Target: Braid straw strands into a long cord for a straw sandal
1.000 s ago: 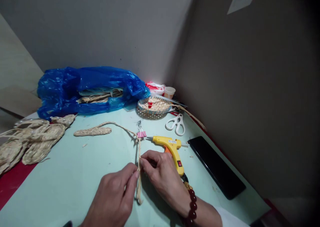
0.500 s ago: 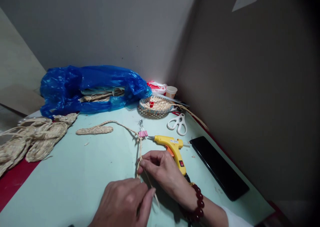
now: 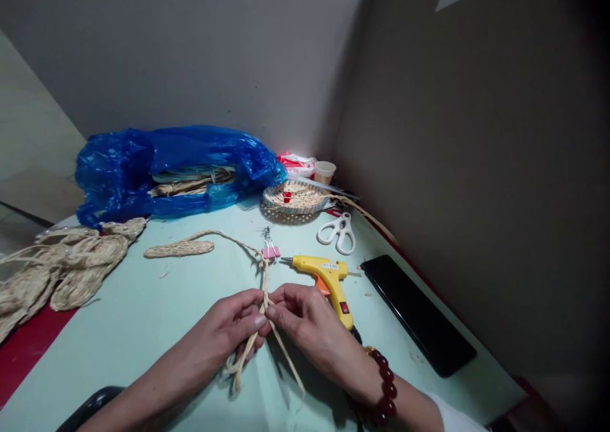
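Note:
Both hands pinch a pale straw braid (image 3: 265, 281) close to its working end, where loose strands fan out toward me. My left hand (image 3: 233, 323) is closed on it from the left, with strand ends hanging below the fingers. From the other side, my right hand (image 3: 309, 324) grips the braid between thumb and fingers, and one strand trails down beneath it. A pink binder clip (image 3: 271, 252) holds the braid just beyond my hands. Past the clip, the cord runs left to a flat coiled straw piece (image 3: 179, 249) lying on the table.
Right of the clip lies a yellow glue gun (image 3: 321, 270), with white-handled scissors (image 3: 337, 232) behind it and a black phone-like slab (image 3: 417, 311) farther right. A woven basket (image 3: 293, 203), blue plastic bag (image 3: 190, 143) and paper cup (image 3: 325, 172) stand at the back. Woven straw soles (image 3: 81, 267) lie left.
My left hand has moved up and forward from near the table's front to the braid beside my right hand. The right hand stays nearly in place. Loose strands now show below.

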Motion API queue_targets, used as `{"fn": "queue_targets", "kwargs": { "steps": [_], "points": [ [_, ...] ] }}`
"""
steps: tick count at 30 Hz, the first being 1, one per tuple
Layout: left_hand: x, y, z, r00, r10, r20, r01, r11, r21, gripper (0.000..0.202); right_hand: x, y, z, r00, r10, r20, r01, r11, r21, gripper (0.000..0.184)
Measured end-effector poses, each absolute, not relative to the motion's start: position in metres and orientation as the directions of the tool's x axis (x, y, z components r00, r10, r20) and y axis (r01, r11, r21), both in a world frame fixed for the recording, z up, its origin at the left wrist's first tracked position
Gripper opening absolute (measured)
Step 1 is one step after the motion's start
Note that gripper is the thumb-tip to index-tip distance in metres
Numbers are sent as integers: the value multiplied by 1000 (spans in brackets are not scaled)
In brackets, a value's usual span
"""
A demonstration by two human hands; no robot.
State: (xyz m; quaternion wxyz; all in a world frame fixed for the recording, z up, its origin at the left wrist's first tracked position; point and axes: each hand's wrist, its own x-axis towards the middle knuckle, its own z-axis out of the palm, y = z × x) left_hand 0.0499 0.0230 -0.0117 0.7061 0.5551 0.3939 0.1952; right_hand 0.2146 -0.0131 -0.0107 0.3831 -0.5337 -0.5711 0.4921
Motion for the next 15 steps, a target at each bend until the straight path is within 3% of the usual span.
{"fn": "queue_targets", "kwargs": {
  "steps": [5,10,15],
  "points": [
    [45,27,-8,623,703,-344,311,182,933,22,217,-14,-11,-170,980,-105,339,-41,-940,22],
    [46,26,-15,532,748,-396,318,257,913,21,217,-16,-13,-174,978,-112,415,-31,-909,24],
    [51,23,-16,444,821,-359,319,230,919,25,217,-18,-9,-200,977,-79,482,28,-876,24]
  ]
}}
